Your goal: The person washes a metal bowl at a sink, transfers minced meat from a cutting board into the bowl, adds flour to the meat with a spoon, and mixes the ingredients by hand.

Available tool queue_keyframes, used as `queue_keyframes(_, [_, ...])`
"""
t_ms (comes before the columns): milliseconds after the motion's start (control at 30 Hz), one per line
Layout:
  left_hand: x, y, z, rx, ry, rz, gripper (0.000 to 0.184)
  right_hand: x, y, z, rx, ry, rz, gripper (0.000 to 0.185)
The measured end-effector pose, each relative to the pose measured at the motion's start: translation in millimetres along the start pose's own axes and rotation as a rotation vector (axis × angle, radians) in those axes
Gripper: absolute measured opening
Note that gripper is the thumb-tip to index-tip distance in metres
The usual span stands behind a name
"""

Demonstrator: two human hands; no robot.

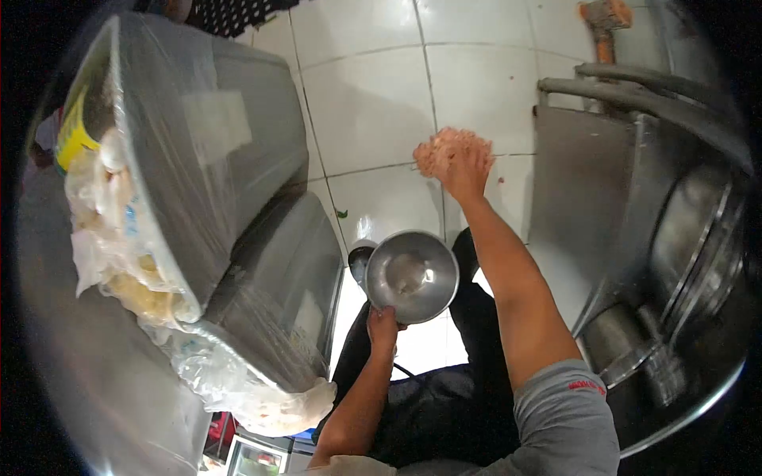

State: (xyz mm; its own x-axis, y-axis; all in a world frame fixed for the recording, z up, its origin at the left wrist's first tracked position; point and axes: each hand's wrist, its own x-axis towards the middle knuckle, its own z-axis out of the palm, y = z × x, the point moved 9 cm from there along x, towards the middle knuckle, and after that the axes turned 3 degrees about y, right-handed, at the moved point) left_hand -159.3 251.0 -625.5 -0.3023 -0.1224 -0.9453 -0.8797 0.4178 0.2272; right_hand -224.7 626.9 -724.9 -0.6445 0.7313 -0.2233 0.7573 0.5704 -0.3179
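A round steel bowl [411, 276] sits tilted in front of my knees, its inside facing up toward me. My left hand [384, 324] grips the rim on its near side. Only a small wet-looking patch shows at the bottom. Farther out, my right hand [466, 176] has its fingers pressed into a pink, lumpy clump of what looks like raw minced meat [432, 155]. Whether that clump rests on the white tiles or is held above them, I cannot tell. The fingertips are buried in it.
Two grey bins [214, 151] with plastic-wrapped sides stand at left, bags bulging from their tops. At right are a metal panel [583, 174] with tube rails and steel cookware [690, 238]. An orange-handled object [606, 24] lies at top right. White floor tiles [357, 87] stretch ahead.
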Motion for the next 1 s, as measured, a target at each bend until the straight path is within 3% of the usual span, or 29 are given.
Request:
queue_keyframes(67, [10.1, -11.2, 4.5, -0.002, 0.03, -0.052, 0.045, 6.9, -13.7, 22.9, -0.023, -0.037, -0.069, 0.073])
queue_keyframes(167, [22.5, -14.7, 10.4, -0.045, 0.049, -0.067, 0.045, 6.5, -14.6, 54.0, -0.3, -0.339, 0.021, 0.069])
queue_keyframes(267, [30.1, -7.0, 11.6, -0.112, 0.052, -0.037, 0.046, 6.1, -9.8, 71.4, -0.369, -0.408, -0.024, 0.061])
queue_keyframes(367, [40.3, -3.6, 17.6, -0.122, 0.022, -0.038, 0.05, 10.8, -3.2, 76.1, -0.371, -0.261, -0.107, 0.045])
queue_keyframes(500, [55.6, 4.7, 23.3, -0.137, 0.071, -0.075, 0.046, 22.2, 1.7, 77.3, -0.344, -0.241, -0.141, 0.031])
queue_keyframes(600, [66.7, 16.5, 29.2, -0.135, 0.037, -0.011, 0.044, 30.6, 12.4, 64.4, -0.235, -0.161, -0.146, 0.024])
queue_keyframes(667, [71.5, 24.7, 38.0, -0.169, -0.01, 0.041, 0.044, 33.7, 21.1, 55.5, -0.006, -0.266, -0.198, 0.049])
queue_keyframes(733, [76.9, 40.1, 43.3, -0.167, 0.041, 0.123, 0.044, 35.7, 37.9, 46.1, 0.122, -0.294, -0.135, 0.05])
queue_keyframes(900, [106.3, 48.0, 67.4, -0.074, 0.073, 0.094, 0.054, 6.8, 57.6, 0.4, 0.484, -0.329, -0.07, 0.046])
queue_keyframes(967, [113.7, 54.0, 82.9, -0.008, 0.02, 0.091, 0.055, -22.4, 34.5, -30.6, 0.438, -0.206, -0.426, 0.043])
queue_keyframes(1000, [115.8, 55.9, 92.7, 0.06, -0.026, 0.092, 0.056, -36.6, 27.2, -41.5, 0.495, -0.297, -0.321, 0.039])
